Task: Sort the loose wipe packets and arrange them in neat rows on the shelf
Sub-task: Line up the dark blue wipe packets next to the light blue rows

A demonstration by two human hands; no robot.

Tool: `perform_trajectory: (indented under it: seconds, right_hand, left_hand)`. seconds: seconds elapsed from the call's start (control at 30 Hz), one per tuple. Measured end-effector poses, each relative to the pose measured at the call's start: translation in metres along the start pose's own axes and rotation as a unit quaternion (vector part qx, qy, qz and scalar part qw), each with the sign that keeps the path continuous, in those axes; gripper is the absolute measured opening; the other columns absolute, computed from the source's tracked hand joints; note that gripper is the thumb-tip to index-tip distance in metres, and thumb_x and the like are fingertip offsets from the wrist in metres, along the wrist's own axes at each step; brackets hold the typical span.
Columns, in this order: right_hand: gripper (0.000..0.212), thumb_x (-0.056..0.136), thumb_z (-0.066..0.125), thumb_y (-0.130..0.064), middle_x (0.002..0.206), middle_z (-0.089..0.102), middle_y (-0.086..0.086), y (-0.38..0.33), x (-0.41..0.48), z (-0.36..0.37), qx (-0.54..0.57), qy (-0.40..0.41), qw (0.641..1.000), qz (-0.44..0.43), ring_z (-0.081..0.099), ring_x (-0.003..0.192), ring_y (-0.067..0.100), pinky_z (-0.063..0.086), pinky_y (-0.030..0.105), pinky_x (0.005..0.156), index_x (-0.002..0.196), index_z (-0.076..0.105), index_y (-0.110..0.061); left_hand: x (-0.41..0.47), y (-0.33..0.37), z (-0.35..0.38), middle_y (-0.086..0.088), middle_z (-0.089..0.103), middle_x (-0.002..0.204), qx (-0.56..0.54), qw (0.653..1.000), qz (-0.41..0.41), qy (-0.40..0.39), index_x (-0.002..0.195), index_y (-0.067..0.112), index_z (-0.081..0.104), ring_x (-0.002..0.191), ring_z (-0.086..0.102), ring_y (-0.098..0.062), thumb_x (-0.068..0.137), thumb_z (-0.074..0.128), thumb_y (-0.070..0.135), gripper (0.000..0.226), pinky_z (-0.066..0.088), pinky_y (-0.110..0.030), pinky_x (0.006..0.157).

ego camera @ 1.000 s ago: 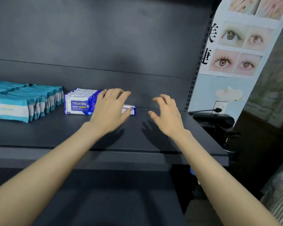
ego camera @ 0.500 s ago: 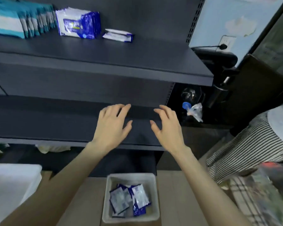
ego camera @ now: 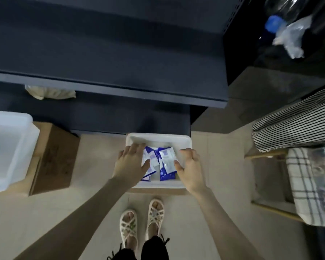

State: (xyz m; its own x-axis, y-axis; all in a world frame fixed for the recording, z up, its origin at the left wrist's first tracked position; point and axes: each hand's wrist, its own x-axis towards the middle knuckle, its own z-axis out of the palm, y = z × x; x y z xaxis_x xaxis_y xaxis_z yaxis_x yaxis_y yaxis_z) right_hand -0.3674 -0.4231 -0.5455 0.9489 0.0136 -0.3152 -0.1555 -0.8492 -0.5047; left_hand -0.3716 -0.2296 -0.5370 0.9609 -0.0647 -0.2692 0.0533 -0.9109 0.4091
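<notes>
A small white bin [ego camera: 186, 140] sits on a cardboard box on the floor below the dark shelf [ego camera: 109, 87]. Several loose blue-and-white wipe packets [ego camera: 166, 162] lie jumbled inside it. My left hand [ego camera: 130, 163] reaches into the bin's left side, fingers spread over the packets, holding nothing. My right hand [ego camera: 190, 167] hovers over the bin's right edge with fingers loosely curled and thumb near a packet, gripping nothing. The upper shelf with the arranged rows is out of view.
A large translucent tub [ego camera: 8, 147] rests on a brown cardboard box [ego camera: 54, 158] at left. A striped cloth [ego camera: 296, 126] and checked fabric [ego camera: 304, 184] sit at right. A blue-capped bottle [ego camera: 273, 24] and crumpled plastic lie top right. My sandalled feet [ego camera: 143, 224] stand below the bin.
My view dropped from the upper shelf to the floor. Both hands left the shelf and came down to the white bin of packets.
</notes>
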Motion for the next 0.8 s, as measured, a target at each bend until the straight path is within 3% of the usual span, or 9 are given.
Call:
perform_trajectory:
  seconds: [0.1,0.23,0.43,0.5,0.57,0.63,0.7,0.8]
  right_hand:
    - [0.042,0.092,0.059,-0.020,0.133,0.049,0.009,0.032,0.026,0.049,0.023,-0.042,0.998,0.048,0.048,0.121,0.026,0.038,0.029,0.098,0.131,0.051,-0.006]
    - [0.045,0.090,0.063,-0.021,0.130,0.052,0.011,0.069,0.058,0.112,0.058,-0.066,0.992,0.096,0.049,0.120,0.025,0.038,0.026,0.097,0.130,0.051,-0.005]
    - [0.059,0.089,0.065,-0.028,0.138,0.048,0.011,0.116,0.101,0.178,0.068,-0.089,0.985,0.134,0.042,0.126,0.027,0.033,0.035,0.105,0.139,0.042,-0.005]
    - [0.067,0.085,0.067,-0.037,0.137,0.049,0.011,0.128,0.112,0.192,0.085,-0.075,0.983,0.144,0.045,0.125,0.030,0.036,0.046,0.106,0.139,0.042,-0.007]
    - [0.071,0.076,0.063,-0.052,0.128,0.056,0.009,0.142,0.119,0.208,0.107,-0.049,0.980,0.160,0.052,0.118,0.029,0.043,0.052,0.098,0.131,0.046,-0.011]
    - [0.065,0.075,0.064,-0.051,0.121,0.058,0.006,0.150,0.124,0.220,0.108,-0.041,0.977,0.180,0.054,0.111,0.028,0.046,0.051,0.094,0.125,0.047,-0.012]
    - [0.063,0.079,0.070,-0.042,0.123,0.054,0.010,0.156,0.127,0.225,0.094,-0.048,0.976,0.192,0.047,0.114,0.030,0.040,0.045,0.098,0.126,0.046,-0.009]
    - [0.070,0.073,0.076,-0.043,0.123,0.051,0.012,0.166,0.131,0.231,0.079,-0.050,0.973,0.210,0.039,0.115,0.030,0.030,0.035,0.094,0.123,0.047,-0.004]
  left_hand:
    - [0.016,-0.019,0.063,-0.005,0.049,0.134,-0.044,0.994,-0.089,-0.040,0.137,0.017,0.040,0.119,0.048,-0.025,0.091,0.056,0.032,0.052,0.037,-0.038,0.099]
    - [0.034,-0.040,0.139,-0.010,0.050,0.129,-0.132,0.969,-0.198,-0.068,0.133,0.012,0.041,0.113,0.051,-0.028,0.090,0.059,0.029,0.050,0.043,-0.039,0.093]
    - [0.060,-0.064,0.222,-0.014,0.039,0.136,-0.250,0.905,-0.343,-0.038,0.140,0.006,0.030,0.122,0.043,-0.032,0.085,0.068,0.029,0.071,0.041,-0.044,0.099]
    - [0.068,-0.070,0.240,-0.014,0.039,0.134,-0.272,0.886,-0.375,-0.021,0.140,0.006,0.029,0.122,0.043,-0.032,0.083,0.070,0.031,0.075,0.042,-0.046,0.100]
    - [0.074,-0.073,0.254,-0.014,0.038,0.134,-0.269,0.878,-0.396,-0.008,0.140,0.006,0.029,0.121,0.042,-0.031,0.083,0.070,0.036,0.076,0.043,-0.045,0.099]
    - [0.077,-0.077,0.263,-0.014,0.039,0.133,-0.250,0.878,-0.408,0.010,0.138,0.005,0.032,0.121,0.041,-0.031,0.082,0.070,0.037,0.075,0.041,-0.043,0.099]
    - [0.080,-0.081,0.270,-0.014,0.042,0.130,-0.243,0.877,-0.414,0.026,0.134,0.004,0.036,0.119,0.042,-0.030,0.080,0.072,0.036,0.072,0.042,-0.043,0.099]
    - [0.083,-0.082,0.273,-0.011,0.048,0.121,-0.263,0.865,-0.423,0.055,0.124,0.005,0.041,0.109,0.048,-0.028,0.075,0.077,0.032,0.066,0.048,-0.044,0.092]
